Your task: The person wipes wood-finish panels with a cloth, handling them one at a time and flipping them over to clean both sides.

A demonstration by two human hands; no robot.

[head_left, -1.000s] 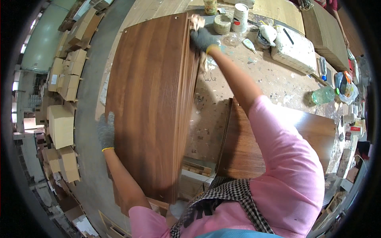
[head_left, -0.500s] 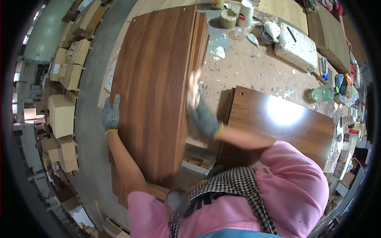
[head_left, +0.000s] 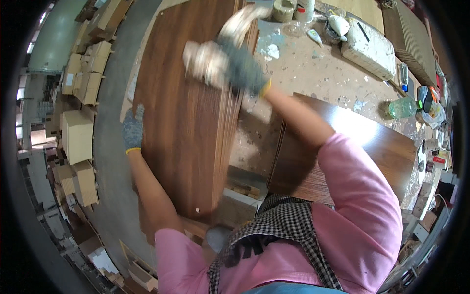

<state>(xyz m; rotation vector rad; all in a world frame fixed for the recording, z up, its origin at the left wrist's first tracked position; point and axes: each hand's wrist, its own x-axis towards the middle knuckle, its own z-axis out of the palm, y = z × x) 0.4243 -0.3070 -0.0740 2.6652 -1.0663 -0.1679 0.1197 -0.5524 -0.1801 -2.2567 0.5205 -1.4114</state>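
Note:
A long dark-brown wood-grain panel (head_left: 186, 147) lies on edge-stacked boards along the workbench's left side. My left hand (head_left: 132, 128), in a grey glove with a yellow cuff, grips the panel's left edge about halfway along. My right hand (head_left: 242, 71), also gloved, is motion-blurred above the panel's upper part, near its right edge. It holds a pale rag (head_left: 205, 59), which is smeared by the motion. A second, glossy brown panel (head_left: 372, 142) lies across the bench under my right arm.
The paint-spattered workbench (head_left: 313, 73) carries tape rolls (head_left: 283, 10), a white block (head_left: 369, 44), tubes and a green bottle (head_left: 404, 107). A stack of boards (head_left: 409, 29) sits at the top right. Cardboard boxes (head_left: 76, 134) line the floor on the left.
My right hand went from the panel's far end down to its right edge, then swung back up over the panel. My left hand stays on the left edge.

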